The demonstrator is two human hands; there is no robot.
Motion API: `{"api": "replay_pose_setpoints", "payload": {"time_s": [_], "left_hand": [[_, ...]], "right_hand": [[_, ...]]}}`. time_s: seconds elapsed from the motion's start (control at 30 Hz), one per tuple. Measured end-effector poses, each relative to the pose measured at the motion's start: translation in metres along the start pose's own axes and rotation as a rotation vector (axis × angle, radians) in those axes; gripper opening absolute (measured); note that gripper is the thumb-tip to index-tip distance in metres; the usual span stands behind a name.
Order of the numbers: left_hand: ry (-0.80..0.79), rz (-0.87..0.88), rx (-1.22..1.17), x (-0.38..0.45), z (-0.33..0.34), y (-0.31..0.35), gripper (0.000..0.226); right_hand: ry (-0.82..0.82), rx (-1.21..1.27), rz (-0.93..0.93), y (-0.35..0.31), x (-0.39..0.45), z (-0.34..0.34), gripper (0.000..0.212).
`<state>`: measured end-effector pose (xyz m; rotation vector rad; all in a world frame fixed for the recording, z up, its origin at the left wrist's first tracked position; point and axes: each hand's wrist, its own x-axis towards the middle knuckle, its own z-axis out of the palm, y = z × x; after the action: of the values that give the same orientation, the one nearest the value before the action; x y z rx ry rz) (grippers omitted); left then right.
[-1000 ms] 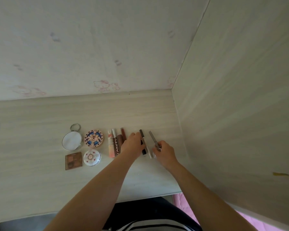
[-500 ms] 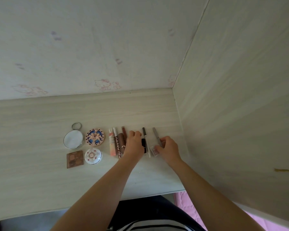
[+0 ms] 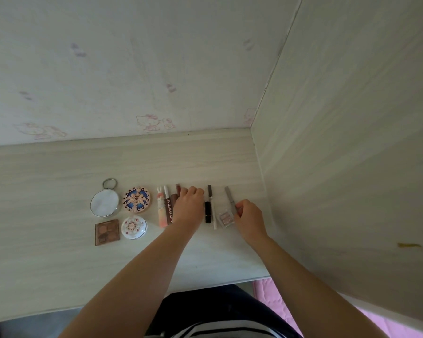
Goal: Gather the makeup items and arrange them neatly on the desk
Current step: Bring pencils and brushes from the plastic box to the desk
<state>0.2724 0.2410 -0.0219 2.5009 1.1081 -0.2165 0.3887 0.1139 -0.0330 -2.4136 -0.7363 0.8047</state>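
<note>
Step in hand: squaring up the row of slim makeup sticks on the pale wood-grain desk (image 3: pixel 59 172), by my judgement.
Right hand (image 3: pixel 250 219): fingertips pinched together on the lower part of the thin grey pencil (image 3: pixel 230 200), which tilts away from the grip.
Left hand (image 3: pixel 188 208): lies curled over the tubes; whether it clasps one, I cannot tell.
Beside the right grip: small clear square pan (image 3: pixel 225 218) touching the pencil; white-and-brown liner pen (image 3: pixel 211 206) and black lipstick (image 3: pixel 207 212) just beyond.
Doing it well: swing the pencil's far tip parallel to the liner pen, slide rather than lift, and avoid nudging the pan.
</note>
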Motion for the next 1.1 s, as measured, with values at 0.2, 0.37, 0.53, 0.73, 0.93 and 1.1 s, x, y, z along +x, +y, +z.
{"api": "replay_pose_setpoints", "payload": {"time_s": [0.2, 0.37, 0.53, 0.73, 0.93, 1.1], "left_hand": [[0.024, 0.0, 0.066, 0.002, 0.0, -0.003, 0.032], [0.079, 0.013, 0.064, -0.001, 0.003, -0.006, 0.026], [0.086, 0.025, 0.007, -0.004, -0.001, -0.007, 0.03], [0.078, 0.056, -0.019, -0.015, -0.011, -0.009, 0.03], [0.082, 0.164, -0.038, -0.033, -0.016, -0.012, 0.036], [0.12, 0.269, 0.005, -0.049, -0.023, -0.024, 0.04]], "right_hand": [[-0.044, 0.021, -0.018, -0.005, -0.005, 0.008, 0.014], [-0.04, -0.05, -0.038, -0.005, -0.007, 0.005, 0.013], [-0.059, -0.137, -0.072, -0.004, -0.008, 0.001, 0.016], [-0.1, -0.147, -0.083, -0.008, -0.015, -0.008, 0.013], [-0.074, -0.233, -0.103, -0.021, -0.031, -0.015, 0.019], [0.003, -0.344, -0.075, -0.033, -0.055, -0.008, 0.028]]}}
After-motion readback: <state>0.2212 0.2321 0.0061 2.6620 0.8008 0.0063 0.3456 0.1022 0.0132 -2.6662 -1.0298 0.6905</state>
